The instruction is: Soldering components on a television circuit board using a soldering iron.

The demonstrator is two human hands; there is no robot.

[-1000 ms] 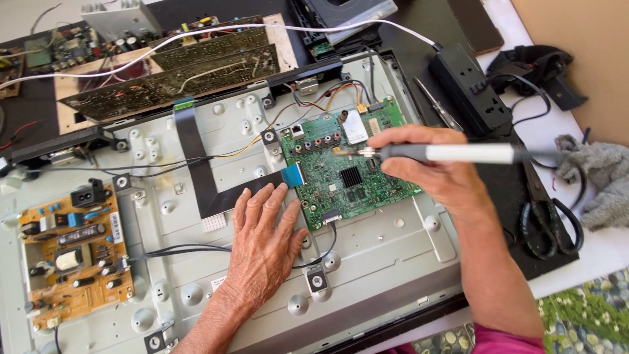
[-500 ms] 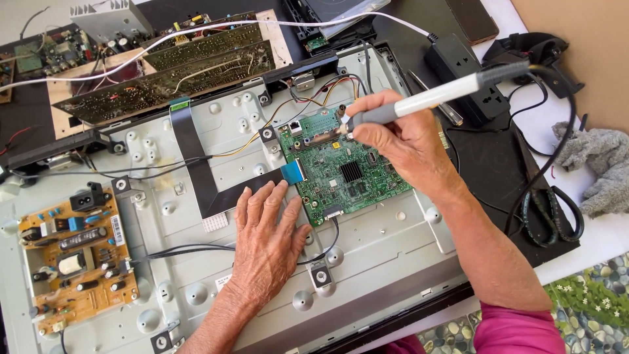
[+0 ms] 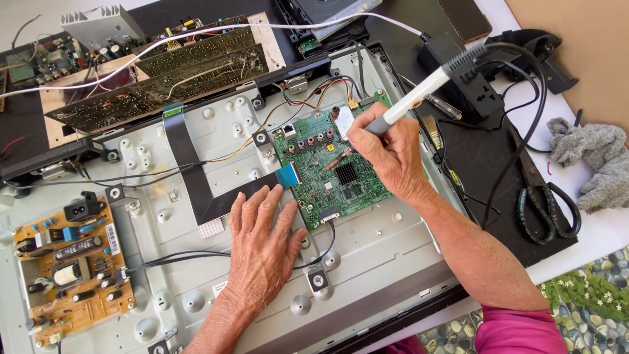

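Head view: a white soldering iron (image 3: 419,95) is being pinched pen-style in the right hand (image 3: 386,154), tip being aimed at the green circuit board (image 3: 331,174) mid-chassis. Probably light and stiff, best gripped at the grey collar. The left hand (image 3: 262,246) is being rested open on the metal panel (image 3: 386,255), fingertips beside the board.

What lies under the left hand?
The left hand rests flat on the grey metal chassis, fingertips by the black ribbon cable. Black wires run beneath it; their path there is covered.

surface: white table (image 3: 599,233) | floor: pebble-and-daisy patterned mat (image 3: 590,295) | light: bright, hard shadows
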